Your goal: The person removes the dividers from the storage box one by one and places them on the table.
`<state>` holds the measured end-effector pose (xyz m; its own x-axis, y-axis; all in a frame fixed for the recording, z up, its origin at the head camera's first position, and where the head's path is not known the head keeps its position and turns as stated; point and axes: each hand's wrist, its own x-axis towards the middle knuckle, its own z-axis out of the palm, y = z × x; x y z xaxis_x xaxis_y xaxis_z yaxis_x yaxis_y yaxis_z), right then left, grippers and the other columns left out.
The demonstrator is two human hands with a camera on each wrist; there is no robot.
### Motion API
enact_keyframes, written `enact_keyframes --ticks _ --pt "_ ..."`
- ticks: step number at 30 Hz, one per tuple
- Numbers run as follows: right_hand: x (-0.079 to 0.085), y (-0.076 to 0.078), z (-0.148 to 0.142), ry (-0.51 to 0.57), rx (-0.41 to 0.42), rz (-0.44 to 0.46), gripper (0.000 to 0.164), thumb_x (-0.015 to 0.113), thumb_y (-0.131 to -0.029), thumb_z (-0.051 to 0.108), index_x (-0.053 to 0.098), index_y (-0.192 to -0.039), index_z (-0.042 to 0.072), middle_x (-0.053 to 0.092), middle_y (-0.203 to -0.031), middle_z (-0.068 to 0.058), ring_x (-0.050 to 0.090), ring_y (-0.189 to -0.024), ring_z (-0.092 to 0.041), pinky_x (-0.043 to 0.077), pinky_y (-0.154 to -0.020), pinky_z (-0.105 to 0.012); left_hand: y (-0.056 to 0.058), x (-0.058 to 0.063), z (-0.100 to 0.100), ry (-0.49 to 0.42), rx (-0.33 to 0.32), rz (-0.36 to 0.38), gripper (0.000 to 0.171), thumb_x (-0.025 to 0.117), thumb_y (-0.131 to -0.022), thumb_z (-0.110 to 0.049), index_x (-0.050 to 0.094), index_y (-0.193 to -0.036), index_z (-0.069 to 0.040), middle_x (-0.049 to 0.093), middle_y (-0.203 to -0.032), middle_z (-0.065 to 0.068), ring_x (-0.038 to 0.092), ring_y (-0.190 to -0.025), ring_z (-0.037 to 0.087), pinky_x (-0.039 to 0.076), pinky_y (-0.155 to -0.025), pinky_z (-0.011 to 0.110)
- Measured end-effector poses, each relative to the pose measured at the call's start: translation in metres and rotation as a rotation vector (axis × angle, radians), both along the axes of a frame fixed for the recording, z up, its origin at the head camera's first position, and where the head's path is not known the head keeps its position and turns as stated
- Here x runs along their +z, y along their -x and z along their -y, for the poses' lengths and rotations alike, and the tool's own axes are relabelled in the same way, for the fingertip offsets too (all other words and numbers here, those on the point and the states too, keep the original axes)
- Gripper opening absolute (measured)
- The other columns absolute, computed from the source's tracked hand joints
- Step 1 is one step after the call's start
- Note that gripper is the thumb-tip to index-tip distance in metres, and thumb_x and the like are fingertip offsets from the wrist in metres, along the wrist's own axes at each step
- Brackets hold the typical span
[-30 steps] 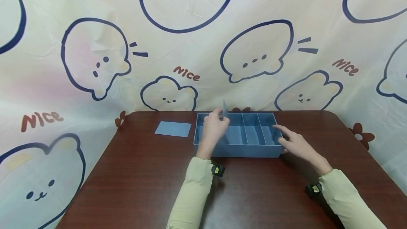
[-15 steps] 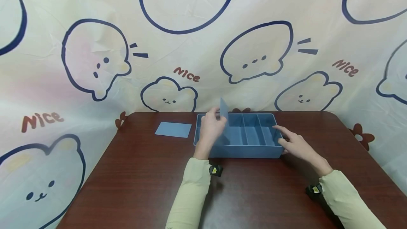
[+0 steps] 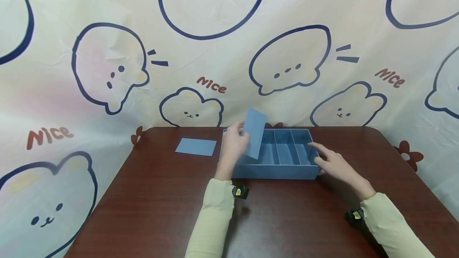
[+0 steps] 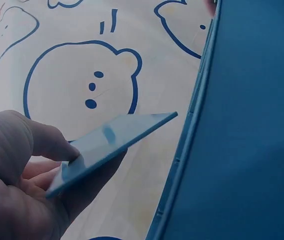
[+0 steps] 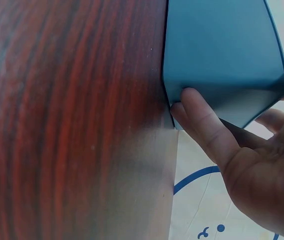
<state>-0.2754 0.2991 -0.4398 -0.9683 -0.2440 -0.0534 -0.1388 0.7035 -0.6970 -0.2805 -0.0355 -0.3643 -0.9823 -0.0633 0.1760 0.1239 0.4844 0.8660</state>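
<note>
A blue divider panel (image 3: 255, 132), thin and flat, is pinched by my left hand (image 3: 234, 144) over the left part of a blue compartment box (image 3: 276, 171). In the left wrist view the panel (image 4: 112, 142) sits between thumb and fingers, tilted and apart from the box wall (image 4: 241, 125). My right hand (image 3: 335, 163) holds the box's right end, thumb and index finger at the rim. Other fingers (image 5: 206, 125) press the outside of the end wall in the right wrist view. Upright partitions split the right part of the box; my left hand hides its left end.
A second blue panel (image 3: 195, 146) lies flat on the brown table (image 3: 161, 202), left of the box. Behind the table hangs a cream curtain (image 3: 236, 67) printed with cartoon bears. The box stands near the table's far edge.
My left hand has shifted slightly left, and the panel in it has turned from edge-on to show its broad face, risen higher above the box. The right hand stays at the box's end.
</note>
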Motion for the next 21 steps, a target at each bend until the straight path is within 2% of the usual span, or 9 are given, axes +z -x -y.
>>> enact_keyframes --ticks 4,9,14,21 --pt "0.000 0.000 -0.001 -0.006 -0.003 -0.003 0.059 0.043 -0.096 0.015 0.028 -0.153 0.015 0.029 -0.154 -0.032 0.070 -0.094 -0.029 0.060 -0.076 -0.046 -0.001 0.003 0.006 0.022 -0.016 -0.001 0.042 0.055 -0.098 -0.014 0.053 -0.140 -0.016 0.061 -0.136 0.012 0.061 -0.122 0.031 0.055 -0.087 0.044" --pt "-0.001 -0.001 0.000 0.007 -0.001 0.000 0.059 0.043 -0.096 0.014 0.029 -0.153 0.014 0.029 -0.153 -0.032 0.071 -0.090 -0.026 0.060 -0.075 -0.046 -0.001 0.010 0.016 0.092 -0.028 0.027 0.040 0.054 -0.099 -0.015 0.053 -0.139 -0.017 0.062 -0.134 0.013 0.062 -0.118 0.032 0.055 -0.086 0.044" --pt "-0.002 -0.002 0.000 0.007 0.003 0.003 0.059 0.043 -0.096 0.014 0.029 -0.153 0.014 0.029 -0.153 -0.033 0.071 -0.089 -0.025 0.060 -0.075 -0.046 -0.001 0.018 0.023 0.159 -0.036 0.039 0.034 0.055 -0.099 -0.017 0.056 -0.133 -0.015 0.063 -0.132 0.012 0.061 -0.118 0.032 0.053 -0.091 0.047" --pt "0.001 -0.002 0.000 0.009 0.009 -0.010 0.059 0.043 -0.096 0.014 0.029 -0.153 0.014 0.030 -0.153 -0.032 0.070 -0.096 -0.031 0.060 -0.075 -0.046 -0.002 0.032 0.034 0.252 -0.072 -0.001 0.025 0.054 -0.100 -0.019 0.060 -0.124 -0.015 0.067 -0.121 0.010 0.064 -0.105 0.029 0.053 -0.085 0.046"
